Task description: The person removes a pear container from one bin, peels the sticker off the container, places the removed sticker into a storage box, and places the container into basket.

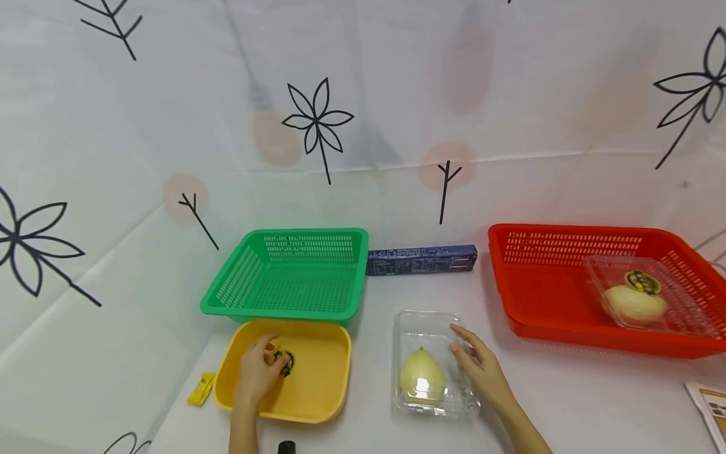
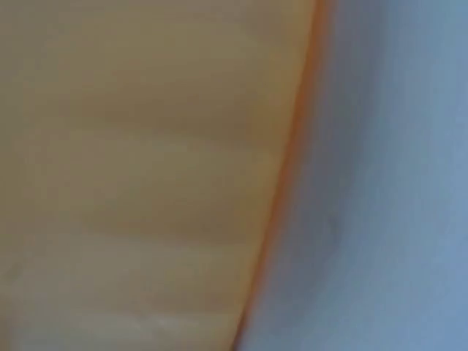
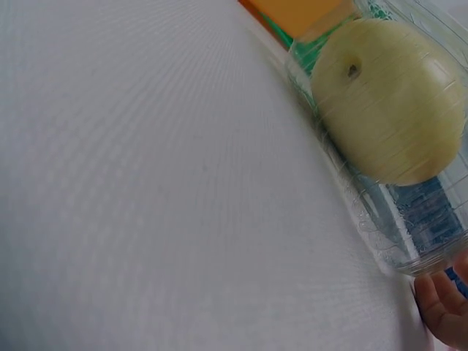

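Note:
In the head view, my left hand (image 1: 258,373) is inside the yellow basin (image 1: 320,413), thumb and fingers pinching a round black-and-yellow sticker (image 1: 287,364). The left wrist view is blurred and shows only the basin's wall (image 2: 146,183) and rim. My right hand (image 1: 482,366) rests with extended fingers along the right side of a clear plastic clamshell box (image 1: 425,325). A pale yellow-green pear (image 1: 422,378) lies inside it, near the front. In the right wrist view, fingertips (image 3: 439,311) touch the box's end, beyond the pear (image 3: 391,102).
A green basket (image 1: 295,287) stands behind the basin. The red basket (image 1: 544,284) at right holds another clear box (image 1: 680,309) with a pear and a round sticker on its lid. A dark blue carton (image 1: 422,260) lies at the back; a yellow packet (image 1: 201,389) sits at left.

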Action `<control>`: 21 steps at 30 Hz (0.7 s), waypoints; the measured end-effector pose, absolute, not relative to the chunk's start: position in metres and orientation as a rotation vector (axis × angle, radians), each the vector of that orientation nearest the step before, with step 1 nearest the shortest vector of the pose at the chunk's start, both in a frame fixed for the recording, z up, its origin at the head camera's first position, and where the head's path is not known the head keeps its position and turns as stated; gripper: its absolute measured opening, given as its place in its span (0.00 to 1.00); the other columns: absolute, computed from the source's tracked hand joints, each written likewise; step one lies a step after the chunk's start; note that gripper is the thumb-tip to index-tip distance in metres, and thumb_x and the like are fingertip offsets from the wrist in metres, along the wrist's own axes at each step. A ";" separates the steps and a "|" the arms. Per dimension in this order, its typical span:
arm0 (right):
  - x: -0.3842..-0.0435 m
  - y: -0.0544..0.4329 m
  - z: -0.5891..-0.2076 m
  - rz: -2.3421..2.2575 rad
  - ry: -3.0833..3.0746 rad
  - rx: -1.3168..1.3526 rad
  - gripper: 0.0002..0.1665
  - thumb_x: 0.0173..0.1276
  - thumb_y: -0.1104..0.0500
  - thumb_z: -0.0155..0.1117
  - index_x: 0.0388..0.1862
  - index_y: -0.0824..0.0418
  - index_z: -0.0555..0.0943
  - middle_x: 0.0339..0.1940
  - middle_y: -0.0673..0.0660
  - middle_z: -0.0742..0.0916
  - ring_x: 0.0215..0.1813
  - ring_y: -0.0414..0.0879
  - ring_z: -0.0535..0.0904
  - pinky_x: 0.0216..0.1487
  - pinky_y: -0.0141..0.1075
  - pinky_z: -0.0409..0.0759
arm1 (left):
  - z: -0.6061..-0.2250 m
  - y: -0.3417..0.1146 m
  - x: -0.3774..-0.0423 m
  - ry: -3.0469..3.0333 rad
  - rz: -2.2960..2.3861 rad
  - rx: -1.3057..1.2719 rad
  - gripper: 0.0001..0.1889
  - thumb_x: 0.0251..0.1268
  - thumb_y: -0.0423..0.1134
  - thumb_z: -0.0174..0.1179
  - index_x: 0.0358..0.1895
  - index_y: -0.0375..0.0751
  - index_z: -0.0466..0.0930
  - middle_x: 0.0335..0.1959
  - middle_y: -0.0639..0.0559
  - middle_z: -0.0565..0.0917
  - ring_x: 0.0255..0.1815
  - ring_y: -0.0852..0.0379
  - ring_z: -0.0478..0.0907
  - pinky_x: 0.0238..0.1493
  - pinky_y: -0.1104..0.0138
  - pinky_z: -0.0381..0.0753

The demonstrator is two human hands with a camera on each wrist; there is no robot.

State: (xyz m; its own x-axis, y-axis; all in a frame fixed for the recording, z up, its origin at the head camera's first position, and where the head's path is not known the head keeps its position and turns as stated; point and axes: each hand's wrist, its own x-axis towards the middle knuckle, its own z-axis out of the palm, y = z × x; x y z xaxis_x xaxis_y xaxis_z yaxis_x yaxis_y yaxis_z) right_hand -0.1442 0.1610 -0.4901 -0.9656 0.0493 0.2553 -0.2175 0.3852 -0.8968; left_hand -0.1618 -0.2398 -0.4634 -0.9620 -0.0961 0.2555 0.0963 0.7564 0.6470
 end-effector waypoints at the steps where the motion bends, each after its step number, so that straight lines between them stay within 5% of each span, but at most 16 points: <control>1: -0.144 0.161 -0.490 1.611 -2.405 0.150 0.22 0.69 0.62 0.56 0.62 0.64 0.72 0.63 0.67 0.75 0.50 0.55 0.77 0.46 0.32 0.76 | -0.464 -0.239 -0.163 -2.593 -1.032 -0.036 0.22 0.48 0.25 0.67 0.50 0.29 0.76 0.36 0.36 0.79 0.28 0.56 0.74 0.28 0.66 0.75; 5: -0.145 0.162 -0.489 1.613 -2.414 0.149 0.23 0.69 0.62 0.56 0.62 0.64 0.72 0.63 0.67 0.74 0.51 0.56 0.77 0.48 0.40 0.76 | -0.464 -0.233 -0.167 -2.207 -1.099 -0.156 0.14 0.45 0.17 0.65 0.39 0.26 0.80 0.28 0.40 0.81 0.25 0.63 0.73 0.24 0.76 0.73; 9: -0.145 0.162 -0.489 1.615 -2.424 0.135 0.23 0.69 0.62 0.55 0.63 0.64 0.72 0.63 0.66 0.74 0.51 0.56 0.76 0.49 0.45 0.76 | -0.446 -0.212 -0.162 -1.981 -1.145 -0.257 0.10 0.45 0.13 0.61 0.34 0.22 0.80 0.26 0.37 0.82 0.27 0.60 0.75 0.27 0.79 0.75; 21: -0.144 0.162 -0.490 1.623 -2.423 0.127 0.23 0.69 0.62 0.56 0.62 0.64 0.72 0.63 0.67 0.74 0.51 0.56 0.76 0.46 0.34 0.76 | -0.435 -0.131 -0.147 -1.926 -1.996 -0.404 0.12 0.54 0.19 0.59 0.43 0.17 0.74 0.38 0.27 0.78 0.40 0.56 0.80 0.44 0.70 0.80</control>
State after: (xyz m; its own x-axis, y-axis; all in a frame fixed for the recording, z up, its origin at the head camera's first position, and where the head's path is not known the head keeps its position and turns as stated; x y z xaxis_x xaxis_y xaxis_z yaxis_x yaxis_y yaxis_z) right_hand -0.1442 0.1622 -0.4897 -0.9716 0.0516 0.2308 -0.1938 0.3853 -0.9022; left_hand -0.1474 -0.1306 -0.4351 -0.9027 -0.0441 0.4280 0.4293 -0.0259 0.9028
